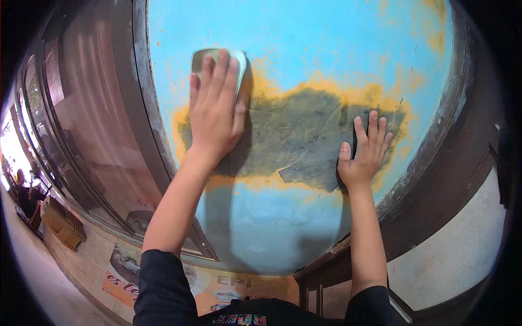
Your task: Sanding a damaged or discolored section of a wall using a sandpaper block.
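My left hand (214,102) lies over a sheet of sandpaper or similar pad (240,65), pressing it to a blue painted wall panel (285,45) near its left side. The sheet's top and right edge show; the rest is under my palm. My right hand (365,153) rests on the same panel with its fingers spread and nothing in it. Between the hands is a bare dark grey patch (293,130), ringed with yellow-orange where the blue is worn through. A jagged, slightly raised edge runs across the patch's lower part.
Dark framed glass panels (94,102) stand at the left, with a stack of brown plastic chairs (63,224) and a person (26,191) beyond. A dark brown frame (444,195) borders the panel at right. Printed banners (122,277) hang low, below the panel.
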Available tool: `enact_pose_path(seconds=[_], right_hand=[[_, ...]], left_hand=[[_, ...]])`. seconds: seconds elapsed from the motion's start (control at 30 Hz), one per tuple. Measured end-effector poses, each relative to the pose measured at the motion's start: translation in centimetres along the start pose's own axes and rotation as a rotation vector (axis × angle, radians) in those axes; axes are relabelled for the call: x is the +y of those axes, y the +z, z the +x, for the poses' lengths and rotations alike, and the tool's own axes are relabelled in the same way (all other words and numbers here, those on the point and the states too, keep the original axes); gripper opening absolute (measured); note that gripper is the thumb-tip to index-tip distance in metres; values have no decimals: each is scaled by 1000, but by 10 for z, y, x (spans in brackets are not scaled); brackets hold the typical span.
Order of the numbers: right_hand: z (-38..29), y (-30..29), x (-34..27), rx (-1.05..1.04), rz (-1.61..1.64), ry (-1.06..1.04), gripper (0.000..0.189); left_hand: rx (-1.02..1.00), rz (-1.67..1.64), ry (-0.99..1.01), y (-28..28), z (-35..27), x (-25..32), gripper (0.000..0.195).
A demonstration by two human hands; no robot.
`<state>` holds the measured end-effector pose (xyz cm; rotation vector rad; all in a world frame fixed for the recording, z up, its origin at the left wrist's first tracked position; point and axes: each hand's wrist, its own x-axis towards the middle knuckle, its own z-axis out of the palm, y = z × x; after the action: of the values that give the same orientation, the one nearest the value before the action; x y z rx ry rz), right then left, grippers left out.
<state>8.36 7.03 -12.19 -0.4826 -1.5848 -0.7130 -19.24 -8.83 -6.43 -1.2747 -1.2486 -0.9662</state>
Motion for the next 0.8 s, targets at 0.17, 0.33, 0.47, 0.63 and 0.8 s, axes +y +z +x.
enact_pose_path(seconds=[0.17, 0.33, 0.47, 0.63, 0.8], right_hand=[[7, 0, -1, -1, -11, -19, 49], [9, -1, 11, -9, -19, -12, 50], [5, 0, 8, -9, -4, 4, 51], [8, -1, 6, -10, -9, -1, 51], [5, -4, 8, -14, -14, 2, 51]], left_hand=[[184, 6, -73, 4, 29, -14, 59], [22, -13, 27, 12, 21, 20, 62], [107, 1, -8, 11, 40, -2, 62], [172, 9, -81, 15, 47, 9, 60], [-92, -11, 163, 21, 23, 46, 67]])
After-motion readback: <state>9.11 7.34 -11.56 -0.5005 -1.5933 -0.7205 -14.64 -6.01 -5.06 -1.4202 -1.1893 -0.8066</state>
